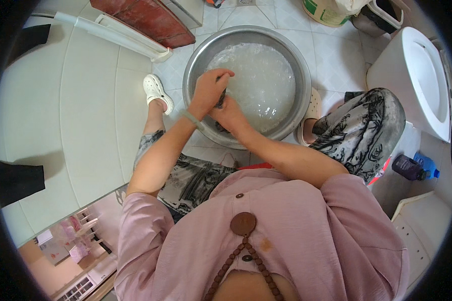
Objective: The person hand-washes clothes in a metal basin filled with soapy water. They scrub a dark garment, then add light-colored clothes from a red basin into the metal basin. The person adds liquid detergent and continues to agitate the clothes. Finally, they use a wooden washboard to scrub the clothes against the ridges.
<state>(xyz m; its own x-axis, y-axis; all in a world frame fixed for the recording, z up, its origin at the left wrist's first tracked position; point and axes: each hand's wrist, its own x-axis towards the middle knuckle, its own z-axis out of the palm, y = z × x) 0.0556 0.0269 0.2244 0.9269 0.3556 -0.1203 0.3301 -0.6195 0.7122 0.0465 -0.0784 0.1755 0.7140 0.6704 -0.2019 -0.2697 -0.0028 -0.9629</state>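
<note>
Both hands are together over the left side of a large round metal basin (246, 30), which holds cloudy, foamy water (265, 81). My left hand (209, 88), with a pale green bangle (192, 119) at the wrist, is closed around a small dark patterned cloth (221, 98). Just below and to the right, my right hand (228, 113) grips the same cloth, its fingers mostly hidden. More dark material (221, 128) shows under my right wrist by the basin's near wall. What lies beneath the water cannot be made out.
White clogs (154, 90) flank the basin on the tiled floor (331, 60). A toilet (418, 79) stands at right, with purple (406, 166) and blue bottles (428, 165) nearer me. Beyond the basin is a bucket (326, 13). A white door (90, 113) spans the left.
</note>
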